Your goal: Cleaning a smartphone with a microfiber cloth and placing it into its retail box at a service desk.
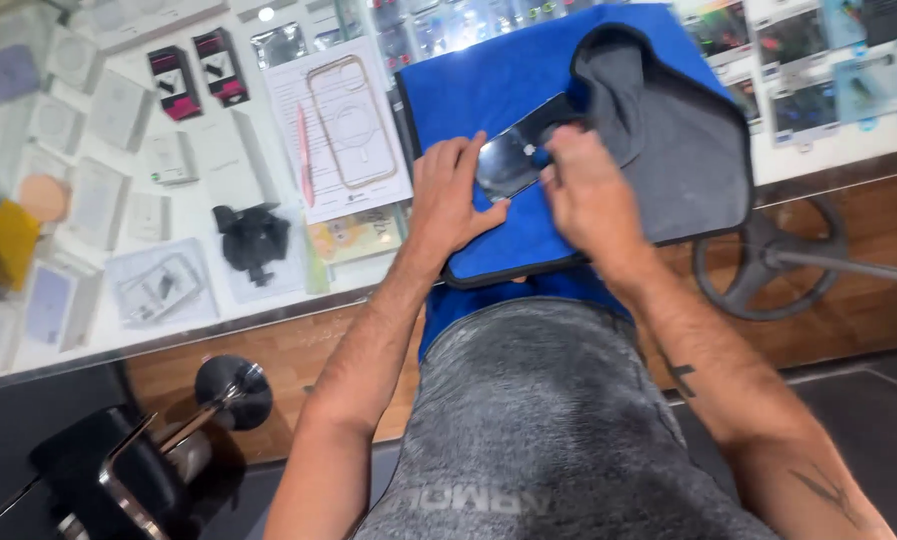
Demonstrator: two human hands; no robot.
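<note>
A dark smartphone (516, 150) lies glossy side up on a blue mat (488, 80) on the glass counter. My left hand (451, 195) steadies the phone's near left edge with fingers spread over it. My right hand (583, 185) presses down on the phone's right part, fingers bent; whether it pinches something small is unclear. A grey cloth (668, 130) is folded over the right half of the blue mat, just beside my right hand.
A clear phone case (348, 120) rests on a paper sheet with a pink pen (305, 155) to its left. A black phone holder (253, 240), small boxes and packaged cases lie under the glass. Stools (768, 260) stand below the counter's wooden front.
</note>
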